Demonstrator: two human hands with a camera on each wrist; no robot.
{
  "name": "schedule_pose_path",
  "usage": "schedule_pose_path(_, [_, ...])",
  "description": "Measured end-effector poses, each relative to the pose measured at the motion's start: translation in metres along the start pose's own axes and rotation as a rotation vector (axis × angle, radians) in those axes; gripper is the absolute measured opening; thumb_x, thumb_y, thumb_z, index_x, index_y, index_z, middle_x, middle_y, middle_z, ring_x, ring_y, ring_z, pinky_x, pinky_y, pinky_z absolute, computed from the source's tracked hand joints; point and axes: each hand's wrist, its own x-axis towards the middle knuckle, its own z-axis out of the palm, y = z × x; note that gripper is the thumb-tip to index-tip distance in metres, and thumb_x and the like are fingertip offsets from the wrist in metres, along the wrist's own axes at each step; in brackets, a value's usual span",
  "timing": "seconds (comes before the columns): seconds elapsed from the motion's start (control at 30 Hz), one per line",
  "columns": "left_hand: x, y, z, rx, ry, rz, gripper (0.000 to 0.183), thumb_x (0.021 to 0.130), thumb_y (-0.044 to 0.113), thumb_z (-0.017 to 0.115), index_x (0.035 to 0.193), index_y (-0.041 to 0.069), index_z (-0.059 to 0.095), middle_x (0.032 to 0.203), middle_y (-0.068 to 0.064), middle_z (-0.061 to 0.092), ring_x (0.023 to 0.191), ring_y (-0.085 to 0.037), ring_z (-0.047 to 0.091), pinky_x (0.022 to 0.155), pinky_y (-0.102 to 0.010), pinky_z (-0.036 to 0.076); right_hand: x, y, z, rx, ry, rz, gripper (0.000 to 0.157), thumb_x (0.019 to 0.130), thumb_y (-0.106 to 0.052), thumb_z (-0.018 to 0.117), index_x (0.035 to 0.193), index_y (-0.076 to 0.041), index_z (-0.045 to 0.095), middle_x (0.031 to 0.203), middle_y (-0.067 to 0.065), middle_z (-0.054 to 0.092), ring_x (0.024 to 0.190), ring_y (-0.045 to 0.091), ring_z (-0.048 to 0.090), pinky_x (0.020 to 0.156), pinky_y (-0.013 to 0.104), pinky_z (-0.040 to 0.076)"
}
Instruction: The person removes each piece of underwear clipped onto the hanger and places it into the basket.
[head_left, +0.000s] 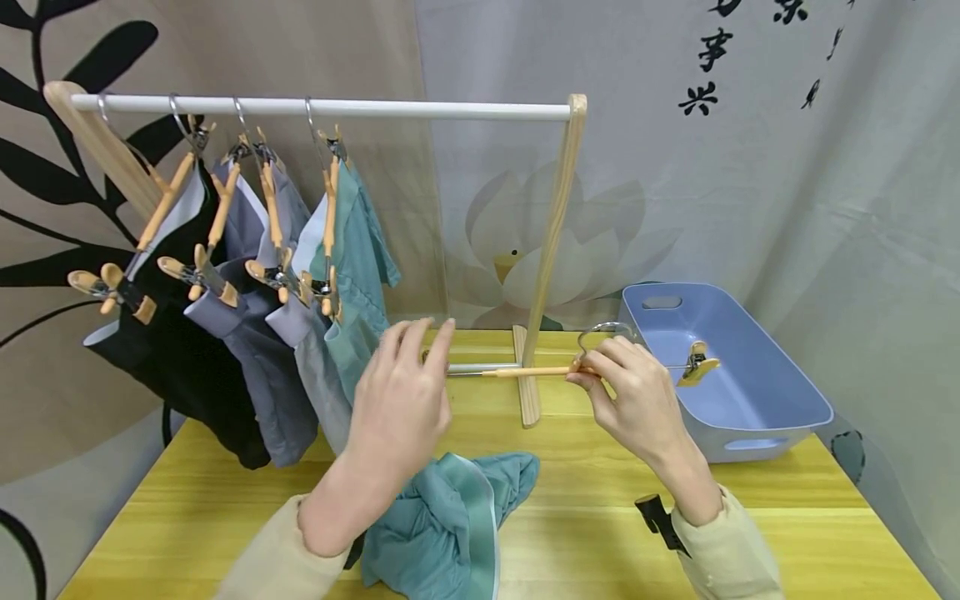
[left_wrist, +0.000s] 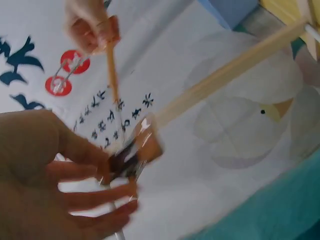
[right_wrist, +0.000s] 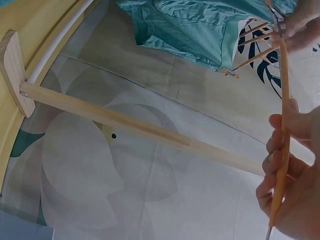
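My right hand [head_left: 633, 400] grips the wooden bar of a clip hanger [head_left: 525, 372] near its metal hook, holding it level above the table. One clip [head_left: 697, 365] sticks out past that hand, over a blue basin. At the hanger's other end my left hand [head_left: 401, 400] pinches the second clip [left_wrist: 147, 142] between thumb and fingers, as the left wrist view shows; in the head view the hand hides this clip. A crumpled teal garment [head_left: 442, 525] with a pale waistband lies on the table below the left hand.
On the left, a rack with a white rail [head_left: 450, 109] carries several clip hangers with black [head_left: 217, 375], grey-blue and teal [head_left: 360, 242] clothes. Its wooden post [head_left: 558, 225] rises behind the held hanger. The blue basin [head_left: 780, 358] stands at the table's right [head_left: 600, 517].
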Motion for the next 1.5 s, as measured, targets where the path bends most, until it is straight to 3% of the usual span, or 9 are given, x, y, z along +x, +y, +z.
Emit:
schedule_pose_path(0.13, [0.001,0.013,0.017,0.039,0.111,0.213,0.040,0.075,-0.004,0.067,0.114,0.004,0.066,0.111,-0.016,0.066,0.104,-0.032,0.060,0.091,-0.039,0.052,0.001,-0.001,0.002,0.015,-0.009,-0.001,0.024,0.088,-0.029,0.065,0.076,-0.008,0.067,0.071,0.002,0.059,0.063,0.014,0.050,0.058,0.027,0.040])
schedule_pose_path(0.27, [0.001,0.024,0.034,0.022,0.095,0.315,0.031,0.081,0.003,0.069,0.112,0.008,0.067,0.106,-0.009,0.067,0.097,-0.024,0.063,0.087,-0.031,0.052,0.002,-0.003,0.004,0.019,-0.019,-0.010,0.027,0.090,-0.031,0.062,0.076,-0.009,0.066,0.071,0.001,0.058,0.065,0.014,0.050,0.058,0.028,0.040])
schedule_pose_path(0.47, [-0.001,0.030,0.049,-0.092,0.064,0.262,0.024,0.081,0.001,0.071,0.103,0.010,0.069,0.096,-0.004,0.063,0.085,-0.018,0.057,0.069,-0.026,0.047,0.004,-0.008,0.004,-0.009,-0.019,-0.033,0.015,0.071,-0.011,0.079,0.075,-0.009,0.065,0.070,0.000,0.058,0.065,0.014,0.051,0.057,0.026,0.040])
schedule_pose_path(0.9, [-0.001,0.027,0.048,-0.260,0.010,0.187,0.035,0.075,-0.016,0.061,0.099,0.007,0.068,0.092,-0.005,0.061,0.077,-0.017,0.053,0.065,-0.025,0.044,0.002,-0.012,0.007,0.006,-0.007,-0.024,0.018,0.074,-0.012,0.079,0.087,-0.006,0.067,0.081,0.005,0.066,0.076,0.021,0.055,0.068,0.030,0.045])
schedule_pose_path(1.07, [-0.002,0.025,0.047,-0.271,-0.011,0.169,0.036,0.072,-0.017,0.062,0.098,0.007,0.069,0.090,-0.004,0.061,0.079,-0.017,0.056,0.066,-0.024,0.047,-0.004,-0.018,0.017,0.065,0.195,-0.088,0.028,0.092,-0.025,0.061,0.098,0.002,0.063,0.092,0.016,0.060,0.085,0.031,0.051,0.074,0.035,0.042])
schedule_pose_path(1.23, [-0.004,0.022,0.048,-0.260,-0.023,0.139,0.032,0.074,-0.015,0.066,0.097,0.007,0.070,0.089,-0.005,0.062,0.080,-0.019,0.058,0.067,-0.025,0.050,-0.015,-0.037,0.040,0.078,0.414,-0.227,0.021,0.094,-0.014,0.057,0.082,0.003,0.060,0.081,0.016,0.056,0.073,0.028,0.050,0.066,0.033,0.042])
schedule_pose_path(1.33, [-0.004,0.020,0.049,-0.264,-0.025,0.126,0.032,0.073,-0.015,0.066,0.096,0.007,0.070,0.088,-0.005,0.062,0.077,-0.018,0.057,0.064,-0.024,0.048,-0.029,-0.052,0.058,0.116,0.216,-0.232,0.019,0.093,-0.016,0.056,0.081,-0.002,0.061,0.081,0.009,0.059,0.073,0.021,0.053,0.065,0.027,0.044])
schedule_pose_path(1.4, [-0.004,0.019,0.049,-0.265,-0.024,0.122,0.030,0.075,-0.014,0.066,0.096,0.007,0.070,0.088,-0.005,0.062,0.075,-0.017,0.055,0.062,-0.024,0.047,-0.039,-0.063,0.070,0.140,-0.036,-0.198,0.022,0.093,-0.025,0.058,0.096,-0.004,0.063,0.095,0.006,0.062,0.084,0.018,0.057,0.073,0.027,0.047])
schedule_pose_path(1.5, [-0.004,0.018,0.049,-0.268,-0.024,0.121,0.028,0.077,-0.013,0.066,0.096,0.006,0.070,0.089,-0.005,0.063,0.074,-0.017,0.055,0.061,-0.023,0.046,-0.053,-0.077,0.085,0.168,-0.437,-0.147,0.053,0.089,-0.044,0.062,0.127,-0.007,0.054,0.126,0.007,0.055,0.108,0.019,0.057,0.085,0.031,0.048])
